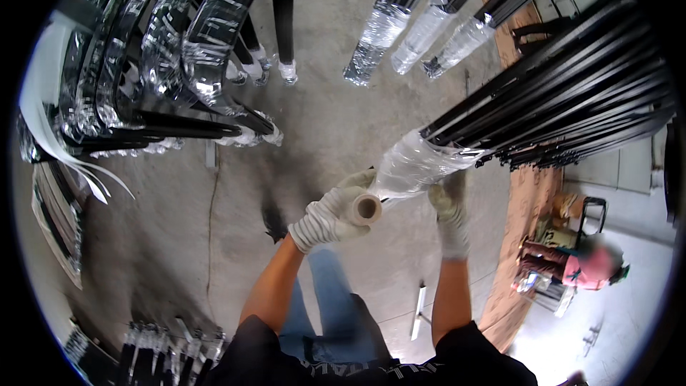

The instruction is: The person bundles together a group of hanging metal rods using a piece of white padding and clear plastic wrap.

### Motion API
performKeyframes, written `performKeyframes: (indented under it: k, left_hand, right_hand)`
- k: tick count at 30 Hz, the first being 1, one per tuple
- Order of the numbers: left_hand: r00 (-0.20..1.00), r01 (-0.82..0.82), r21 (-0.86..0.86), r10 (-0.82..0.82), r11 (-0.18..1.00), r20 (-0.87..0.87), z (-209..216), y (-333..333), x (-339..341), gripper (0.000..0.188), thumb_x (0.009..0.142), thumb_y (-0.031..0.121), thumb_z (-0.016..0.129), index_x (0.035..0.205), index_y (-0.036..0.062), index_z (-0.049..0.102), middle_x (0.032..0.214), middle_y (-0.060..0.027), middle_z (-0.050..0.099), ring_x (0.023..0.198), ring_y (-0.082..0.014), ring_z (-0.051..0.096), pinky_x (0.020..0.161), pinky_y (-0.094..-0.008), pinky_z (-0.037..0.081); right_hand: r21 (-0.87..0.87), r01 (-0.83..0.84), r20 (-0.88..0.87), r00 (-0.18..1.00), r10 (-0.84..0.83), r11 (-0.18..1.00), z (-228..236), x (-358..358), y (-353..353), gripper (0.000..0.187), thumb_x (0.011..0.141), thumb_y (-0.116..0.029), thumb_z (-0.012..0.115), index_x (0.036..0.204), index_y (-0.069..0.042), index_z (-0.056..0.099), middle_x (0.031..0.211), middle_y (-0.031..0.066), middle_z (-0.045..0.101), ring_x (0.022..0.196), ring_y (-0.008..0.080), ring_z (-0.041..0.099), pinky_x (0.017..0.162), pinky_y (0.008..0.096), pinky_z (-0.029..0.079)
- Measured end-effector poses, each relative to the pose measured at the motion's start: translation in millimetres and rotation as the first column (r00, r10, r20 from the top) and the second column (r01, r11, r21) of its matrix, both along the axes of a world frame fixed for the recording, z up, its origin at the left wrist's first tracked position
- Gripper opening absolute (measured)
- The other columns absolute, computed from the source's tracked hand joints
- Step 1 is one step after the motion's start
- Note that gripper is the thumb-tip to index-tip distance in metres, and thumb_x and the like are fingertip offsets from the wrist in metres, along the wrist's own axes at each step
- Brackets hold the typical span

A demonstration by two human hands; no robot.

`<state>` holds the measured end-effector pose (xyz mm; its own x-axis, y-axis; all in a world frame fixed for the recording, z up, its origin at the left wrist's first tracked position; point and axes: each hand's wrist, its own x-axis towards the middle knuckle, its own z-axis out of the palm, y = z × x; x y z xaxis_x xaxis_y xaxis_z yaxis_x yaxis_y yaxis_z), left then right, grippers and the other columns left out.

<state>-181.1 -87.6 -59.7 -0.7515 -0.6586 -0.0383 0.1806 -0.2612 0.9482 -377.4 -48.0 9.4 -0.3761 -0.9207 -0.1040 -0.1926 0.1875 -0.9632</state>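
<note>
Both of my hands wear pale gloves. My left hand (332, 216) is closed round a roll of clear stretch wrap (368, 209), its hollow cardboard core facing up toward me. From the roll, film runs onto the wrapped end (421, 164) of a big bundle of long black bars (557, 86). My right hand (449, 209) is at the near right side of that wrapped end, its fingers partly hidden by the film and the bars; whether it grips anything I cannot make out.
Wrapped bundles of black bars (379, 36) stand at the top middle. Curved black frames in film (207, 36) stand at the left, with white strips (53, 136) hanging. More wrapped ends (157, 350) lie lower left. A person in pink (582, 271) is far right, past brown floor covering (504, 293).
</note>
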Motion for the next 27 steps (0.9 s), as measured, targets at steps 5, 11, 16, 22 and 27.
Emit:
performKeyframes:
  k: [5,11,16,22,27]
  left_hand:
    - [0.986,0.002,0.052,0.007,0.999,-0.167,14,-10,7,0.051,0.053,0.012,0.075,0.101,0.0085,0.055,0.123,-0.0094,0.038,0.110,-0.0198,0.039,0.089,-0.0321,0.034]
    - [0.963,-0.269,0.146,0.270,0.952,0.013,-47,-28,15,0.052,0.056,0.015,0.076,0.099,0.0057,0.049,0.106,-0.0104,0.050,0.095,-0.0162,0.049,0.078,-0.0275,0.043]
    - [0.997,-0.049,0.148,0.058,0.988,-0.060,-48,-68,-55,0.051,0.065,0.016,0.071,0.109,0.0051,0.047,0.098,-0.0083,0.054,0.089,-0.0165,0.050,0.075,-0.0281,0.044]
    - [0.740,0.572,0.305,-0.320,0.762,-0.591,-71,-32,-147,0.039,0.079,0.026,0.059,0.111,0.0059,0.048,0.100,0.0017,0.053,0.085,-0.0068,0.047,0.071,-0.0222,0.041]
    - [0.841,0.511,-0.084,-0.518,0.855,-0.155,-77,-9,-152,0.048,0.082,0.036,0.051,0.117,0.0042,0.042,0.107,-0.0048,0.052,0.092,-0.0138,0.049,0.079,-0.0258,0.040]
  right_hand:
    - [0.016,-0.669,-0.879,0.345,0.329,0.743,-43,-87,-39,0.040,0.077,-0.019,0.051,0.112,-0.004,0.044,0.105,0.0132,0.052,0.096,0.0286,0.050,0.083,0.0417,0.038]
    - [-0.074,-0.359,-0.902,0.422,0.091,0.930,-114,-151,24,0.046,0.077,-0.031,0.052,0.114,-0.005,0.043,0.108,0.0139,0.050,0.093,0.0312,0.050,0.081,0.0447,0.040]
    - [0.004,-0.097,-0.284,0.954,0.095,0.995,-94,-144,60,0.061,0.071,-0.038,0.062,0.116,-0.003,0.040,0.112,0.0118,0.046,0.096,0.0240,0.049,0.082,0.0399,0.041]
    - [-0.156,0.196,-0.083,0.974,-0.210,0.968,-15,5,44,0.055,0.077,-0.039,0.057,0.112,0.001,0.044,0.106,0.0103,0.050,0.092,0.0205,0.048,0.083,0.0308,0.040]
    - [-0.327,0.522,-0.231,0.764,-0.602,0.788,0,37,72,0.044,0.085,-0.031,0.046,0.115,0.001,0.042,0.111,0.0132,0.049,0.100,0.0204,0.047,0.089,0.0317,0.036]
